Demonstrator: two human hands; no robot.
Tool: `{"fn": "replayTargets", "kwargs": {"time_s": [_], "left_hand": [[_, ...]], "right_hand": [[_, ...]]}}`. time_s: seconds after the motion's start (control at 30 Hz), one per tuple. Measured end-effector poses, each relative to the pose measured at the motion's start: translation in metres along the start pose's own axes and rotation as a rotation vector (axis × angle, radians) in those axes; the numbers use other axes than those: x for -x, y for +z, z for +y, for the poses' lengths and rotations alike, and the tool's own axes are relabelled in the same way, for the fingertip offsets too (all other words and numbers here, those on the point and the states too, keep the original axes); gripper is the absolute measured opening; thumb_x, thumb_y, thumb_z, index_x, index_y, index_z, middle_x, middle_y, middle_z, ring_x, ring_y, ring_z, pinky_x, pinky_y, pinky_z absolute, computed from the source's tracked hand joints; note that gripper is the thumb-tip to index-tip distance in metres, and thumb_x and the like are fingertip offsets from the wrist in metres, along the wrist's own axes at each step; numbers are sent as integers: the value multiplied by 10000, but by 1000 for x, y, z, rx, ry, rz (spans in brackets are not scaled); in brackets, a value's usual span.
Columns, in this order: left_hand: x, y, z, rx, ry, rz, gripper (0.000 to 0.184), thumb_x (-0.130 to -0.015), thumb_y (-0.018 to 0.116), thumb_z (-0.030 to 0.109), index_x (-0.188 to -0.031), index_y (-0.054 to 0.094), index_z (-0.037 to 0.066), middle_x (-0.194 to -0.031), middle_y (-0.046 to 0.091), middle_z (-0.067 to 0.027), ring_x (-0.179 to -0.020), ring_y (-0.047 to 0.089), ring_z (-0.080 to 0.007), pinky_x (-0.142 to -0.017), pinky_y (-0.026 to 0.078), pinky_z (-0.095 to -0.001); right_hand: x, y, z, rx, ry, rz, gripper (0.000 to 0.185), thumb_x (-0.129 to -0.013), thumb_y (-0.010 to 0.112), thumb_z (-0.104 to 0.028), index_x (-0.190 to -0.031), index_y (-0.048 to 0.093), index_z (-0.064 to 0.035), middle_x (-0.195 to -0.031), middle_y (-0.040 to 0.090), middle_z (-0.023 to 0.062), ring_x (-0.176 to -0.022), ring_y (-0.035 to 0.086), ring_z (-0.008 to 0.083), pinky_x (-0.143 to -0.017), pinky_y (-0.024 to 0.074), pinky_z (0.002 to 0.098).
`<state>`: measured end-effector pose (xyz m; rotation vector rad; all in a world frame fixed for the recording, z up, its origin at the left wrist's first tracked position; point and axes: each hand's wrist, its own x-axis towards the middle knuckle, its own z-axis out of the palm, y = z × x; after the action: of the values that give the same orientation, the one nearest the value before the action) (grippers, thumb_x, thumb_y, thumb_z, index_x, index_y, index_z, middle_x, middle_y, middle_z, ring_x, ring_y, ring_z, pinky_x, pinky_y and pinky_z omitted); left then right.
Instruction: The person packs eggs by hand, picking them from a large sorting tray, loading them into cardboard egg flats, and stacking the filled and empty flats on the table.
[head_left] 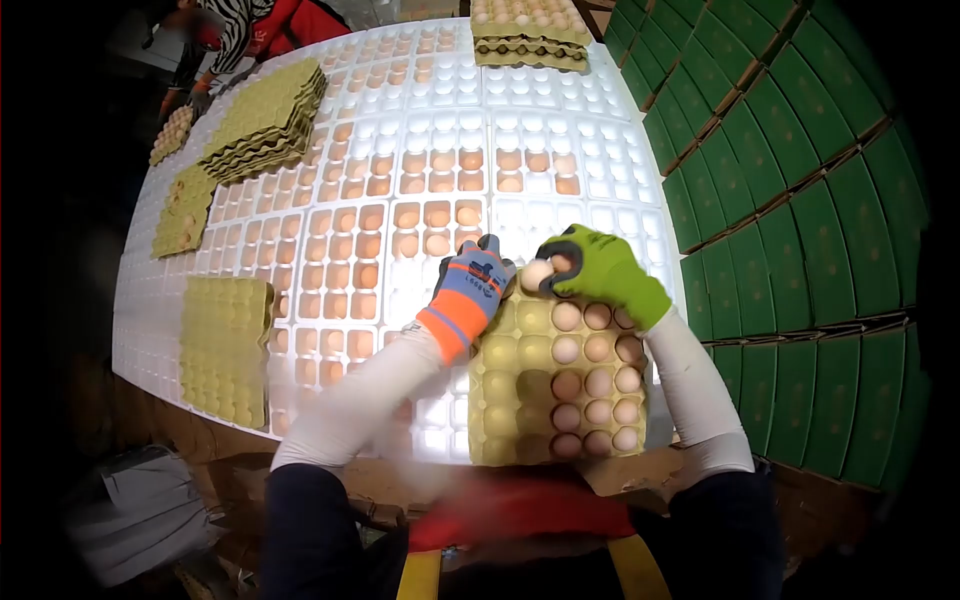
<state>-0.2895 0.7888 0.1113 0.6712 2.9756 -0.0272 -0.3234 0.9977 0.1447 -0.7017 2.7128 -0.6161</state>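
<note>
A yellow pulp tray (500, 390) with several eggs in its right-hand columns lies at the table's near edge. My right hand (600, 268), in a green glove, is closed on eggs (537, 275) over the tray's far edge. Just to the left, my left hand (474, 285), in a blue and orange glove, is over white foam trays near the pulp tray's far left corner. Its fingers are bent, and anything under them is hidden. Beyond both hands, eggs (437, 243) sit in the foam cells.
Stacked pulp trays (262, 120) stand at the far left, and another pulp tray (226, 348) lies at the left. Stacked egg trays (530, 50) are at the far edge. Green boxes (800, 240) line the right side. A co-worker (255, 30) is at the far left.
</note>
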Motion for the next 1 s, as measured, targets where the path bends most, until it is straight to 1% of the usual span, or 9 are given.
{"fn": "replayTargets", "kwargs": {"time_s": [0.1, 0.23, 0.33, 0.4, 0.57, 0.63, 0.77, 0.87, 1.0], "left_hand": [[-10, 7, -9, -103, 33, -17, 307, -792, 739, 335, -1051, 712, 171, -1036, 583, -99, -930, 619, -298, -702, 539, -403], [-38, -19, -60, 477, -47, -175, 603, -695, 759, 567, -1198, 678, 244, -1145, 575, -102, -1006, 636, -286, -839, 502, -400], [-89, 11, -62, 351, -147, -11, 500, -739, 746, 510, -1150, 687, 231, -1147, 575, -108, -979, 648, -283, -814, 513, -417], [-123, 40, -48, 117, -183, 47, 350, -810, 698, 404, -1104, 686, 214, -1139, 576, -130, -969, 649, -283, -767, 526, -426], [-129, 77, -50, 380, -259, 12, 402, -801, 706, 383, -1182, 654, 265, -1136, 601, -108, -1015, 633, -304, -854, 517, -417], [-111, 85, -49, 627, -7, 89, 416, -808, 683, 400, -1209, 646, 294, -1130, 620, -74, -1016, 634, -290, -863, 517, -411], [-115, 85, -52, 471, 53, -172, 424, -805, 701, 376, -1207, 662, 246, -1129, 661, -69, -1041, 636, -272, -887, 509, -388], [-138, 95, -46, 1050, 150, 7, 415, -814, 718, 212, -1212, 656, 111, -1184, 667, -113, -1081, 638, -265, -925, 503, -335], [-154, 114, -8, 323, 368, -157, 689, -887, 608, 324, -1499, 327, 179, -1566, 287, -155, -1444, 232, -414, -1176, 191, -528]], "right_hand": [[-43, 13, 67, -280, 148, 136, 472, -729, 730, -520, -1090, 700, -219, -1017, 650, 86, -969, 636, 268, -850, 497, 401], [-96, 48, 86, 208, 303, 177, 427, -786, 679, -467, -1128, 652, -212, -1115, 608, 108, -966, 639, 287, -802, 513, 388], [-113, 66, 110, 175, 374, 38, 434, -847, 642, -401, -1248, 592, -243, -1119, 589, 104, -995, 622, 307, -844, 504, 406], [-107, 73, 118, -27, 422, 213, 460, -857, 620, -357, -1298, 550, -250, -1147, 579, 127, -1042, 606, 327, -873, 500, 430], [-89, 62, 123, 26, 321, 262, 471, -860, 606, -242, -1323, 525, -210, -1197, 560, 148, -1073, 600, 340, -904, 487, 450], [-81, 66, 126, -349, 192, 348, 445, -871, 622, -212, -1309, 545, -187, -1176, 572, 139, -1090, 595, 332, -937, 479, 448], [-79, 67, 120, -88, 231, 61, 343, -864, 642, -174, -1200, 608, -112, -1226, 619, 140, -1151, 574, 334, -987, 454, 430], [-66, 52, 129, -710, 34, 499, 325, -865, 577, -32, -1188, 608, -56, -1144, 652, 127, -1044, 636, 258, -909, 504, 342], [7, 14, 87, -971, 152, 529, 271, -900, 551, 2, -1165, 607, -5, -1116, 649, 68, -1041, 626, 161, -892, 499, 279]]}}
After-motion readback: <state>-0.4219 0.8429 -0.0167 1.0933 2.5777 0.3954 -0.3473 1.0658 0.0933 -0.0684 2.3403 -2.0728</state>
